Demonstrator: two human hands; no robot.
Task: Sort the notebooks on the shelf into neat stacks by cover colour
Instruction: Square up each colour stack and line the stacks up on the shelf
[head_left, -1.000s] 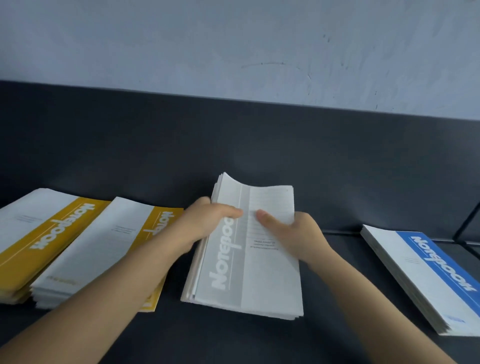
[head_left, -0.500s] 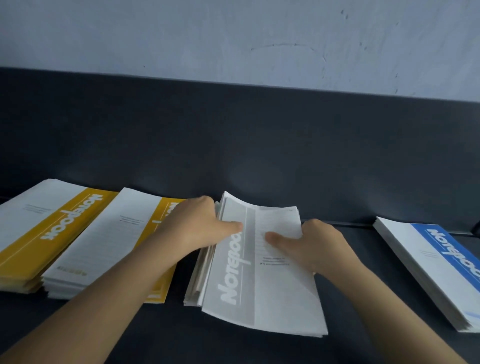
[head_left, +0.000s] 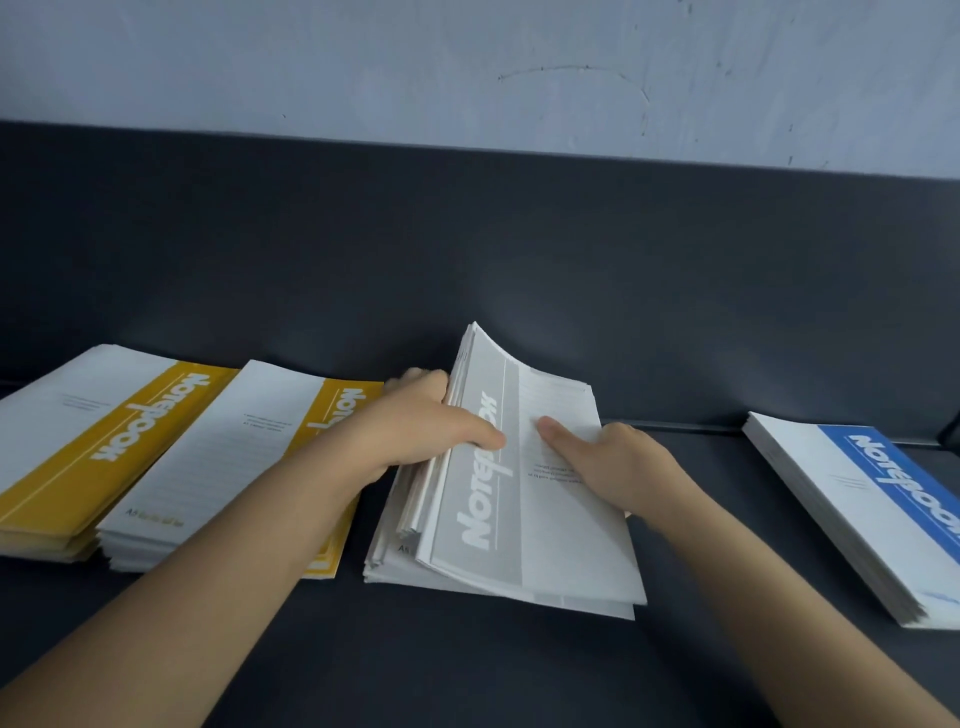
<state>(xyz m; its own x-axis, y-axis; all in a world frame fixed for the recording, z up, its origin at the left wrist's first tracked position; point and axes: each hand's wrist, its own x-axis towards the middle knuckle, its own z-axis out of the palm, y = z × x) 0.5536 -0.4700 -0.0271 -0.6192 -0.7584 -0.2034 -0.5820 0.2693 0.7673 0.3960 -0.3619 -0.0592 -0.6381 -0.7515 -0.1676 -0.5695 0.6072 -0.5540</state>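
While left hand (head_left: 415, 431) fingers curl under grey notebooks (head_left: 545, 545), right hand (head_left: 618, 467) pinches opposite edge, thumb atop.

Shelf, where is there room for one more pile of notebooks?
The widest bare patch of shelf lies between the grey stack and the blue stack; the right arm crosses it. The left is crowded: two yellow stacks sit tight together, and the left hand fills the gap beside the grey one.

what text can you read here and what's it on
"Notebook": left yellow notebook
"Not", rest covered, and "A5": second yellow notebook
"Notebook", partly covered: grey notebook
"Notebook", reaching the picture's edge: blue notebook
Small print on covers: too small to read.
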